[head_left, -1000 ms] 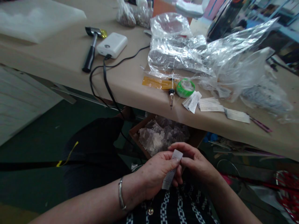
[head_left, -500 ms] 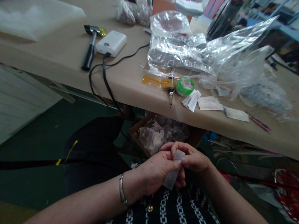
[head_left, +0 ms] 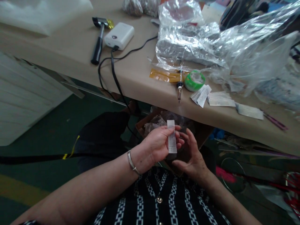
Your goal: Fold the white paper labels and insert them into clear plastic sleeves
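My left hand (head_left: 158, 142), with a bracelet at the wrist, pinches a narrow white printed label (head_left: 172, 142) between thumb and fingers. The label stands lengthwise, its print facing up toward me. Close to its right side, my right hand (head_left: 193, 159) is open, thumb and fingers spread, with nothing seen in it. Beneath both hands is a cardboard box (head_left: 142, 122) holding many clear plastic pieces. On the table edge above lie piles of similar white labels (head_left: 221, 99), beside a green tape roll (head_left: 194, 80) and a pen-like tool with a metal tip (head_left: 179, 89).
A hammer (head_left: 98, 42) and a white power bank (head_left: 119, 36) with a black cable rest on the brown-covered table (head_left: 133, 76). Large clear plastic bags (head_left: 192, 47) cover the back right. Purple tweezers (head_left: 275, 121) lie near the right edge.
Both hands were together around the label. The right hand has let go and spread open, while the left has moved up with the label, now upright. The view has shifted slightly.
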Demonstrator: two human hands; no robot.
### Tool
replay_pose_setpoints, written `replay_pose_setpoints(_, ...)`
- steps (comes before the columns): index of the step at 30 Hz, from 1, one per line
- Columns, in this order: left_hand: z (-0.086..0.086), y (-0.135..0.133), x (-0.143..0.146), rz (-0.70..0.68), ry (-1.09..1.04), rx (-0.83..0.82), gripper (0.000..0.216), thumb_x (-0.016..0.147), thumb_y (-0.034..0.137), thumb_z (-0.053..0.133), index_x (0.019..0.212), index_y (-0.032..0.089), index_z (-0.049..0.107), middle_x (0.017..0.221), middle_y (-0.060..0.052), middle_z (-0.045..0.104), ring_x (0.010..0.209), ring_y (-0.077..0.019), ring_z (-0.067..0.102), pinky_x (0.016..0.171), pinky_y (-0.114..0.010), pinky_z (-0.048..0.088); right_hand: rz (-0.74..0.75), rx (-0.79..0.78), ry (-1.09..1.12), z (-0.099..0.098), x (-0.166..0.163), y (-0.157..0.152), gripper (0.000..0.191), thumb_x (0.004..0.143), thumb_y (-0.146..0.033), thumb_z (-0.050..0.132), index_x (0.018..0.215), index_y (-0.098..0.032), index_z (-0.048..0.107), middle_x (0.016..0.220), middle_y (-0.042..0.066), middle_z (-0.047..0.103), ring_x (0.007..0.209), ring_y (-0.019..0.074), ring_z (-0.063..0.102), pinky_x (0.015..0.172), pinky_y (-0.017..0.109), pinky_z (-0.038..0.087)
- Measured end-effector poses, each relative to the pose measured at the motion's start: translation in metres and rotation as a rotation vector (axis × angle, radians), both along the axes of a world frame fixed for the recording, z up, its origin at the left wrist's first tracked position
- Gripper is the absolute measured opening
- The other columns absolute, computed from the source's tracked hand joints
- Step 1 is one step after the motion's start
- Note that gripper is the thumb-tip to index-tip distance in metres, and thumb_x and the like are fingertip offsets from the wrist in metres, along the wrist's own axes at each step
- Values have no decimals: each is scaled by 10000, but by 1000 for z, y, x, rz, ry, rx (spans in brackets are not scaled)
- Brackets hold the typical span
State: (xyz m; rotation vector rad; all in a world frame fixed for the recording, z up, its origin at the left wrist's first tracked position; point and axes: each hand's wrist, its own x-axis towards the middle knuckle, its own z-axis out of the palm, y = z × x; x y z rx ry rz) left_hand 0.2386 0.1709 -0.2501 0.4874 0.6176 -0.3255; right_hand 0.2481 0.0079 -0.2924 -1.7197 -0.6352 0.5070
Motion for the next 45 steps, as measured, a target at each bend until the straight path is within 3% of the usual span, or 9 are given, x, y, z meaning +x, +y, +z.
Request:
replay_pose_setpoints(9,-1,-12,-3,-18,-22,6,118,878,162,448,888,107,552,661,-14,546,533,-103,554,529,-233,442,-91,-116,-150,3,-2,11,915,729,-279,691,1444,-272,120,1371,125,431,1197,280,495,1021,495,390)
replay_pose_setpoints(17,-6,-15,-8,-30,-58,57,101,870,186,460,865,121,538,663,1,514,525,-97,534,513,-228,422,-28,-89,-230,-5,-3,4,909,729,-250,692,1441,-305,129,1428,86,380,1296,268,396,1078,461,335)
replay_pose_setpoints(20,-5,-15,-11,-48,-109,89,114,854,215,491,884,123,552,639,16,496,519,-87,510,519,-221,406,-62,-44,-138,1,2,3,860,718,-270,692,1422,-297,198,1377,82,448,1245,264,456,1052,445,369)
replay_pose_setpoints(24,-1,-18,-16,-78,-151,200,150,836,281,530,876,138,547,607,29,494,505,-75,480,511,-205,365,-200,18,74,19,19,13,352,803,-311,595,1143,-240,537,1046,52,644,953,197,625,846,321,511)
replay_pose_setpoints(26,0,-19,-18,-92,-177,272,172,833,315,533,856,145,541,600,27,500,515,-82,486,513,-207,355,-227,45,192,28,29,22,186,812,-338,588,949,-212,592,828,15,654,725,150,636,666,256,527)
replay_pose_setpoints(29,-1,-20,-19,-94,-213,361,190,840,335,522,804,149,536,595,22,502,528,-87,478,516,-211,346,-205,87,348,36,41,34,174,794,-358,617,817,-191,576,633,-35,590,482,91,545,475,204,465)
replay_pose_setpoints(35,-2,-15,-18,-96,-266,490,304,861,433,483,780,149,554,579,12,506,535,-94,464,526,-219,339,-140,98,461,37,47,43,216,768,-371,643,760,-182,537,525,-61,539,358,93,502,356,206,412)
replay_pose_setpoints(41,3,-4,-5,-70,-316,581,221,848,339,518,819,129,579,661,1,553,610,-101,476,585,-220,373,-149,111,369,44,57,51,181,766,-342,629,729,-188,541,561,-59,527,417,87,492,410,208,415)
replay_pose_setpoints(45,9,10,8,-31,-422,824,176,831,279,534,832,135,635,780,-20,614,741,-132,520,691,-232,404,-216,61,121,49,69,59,155,758,-314,617,702,-180,562,605,-40,523,542,96,478,512,205,400)
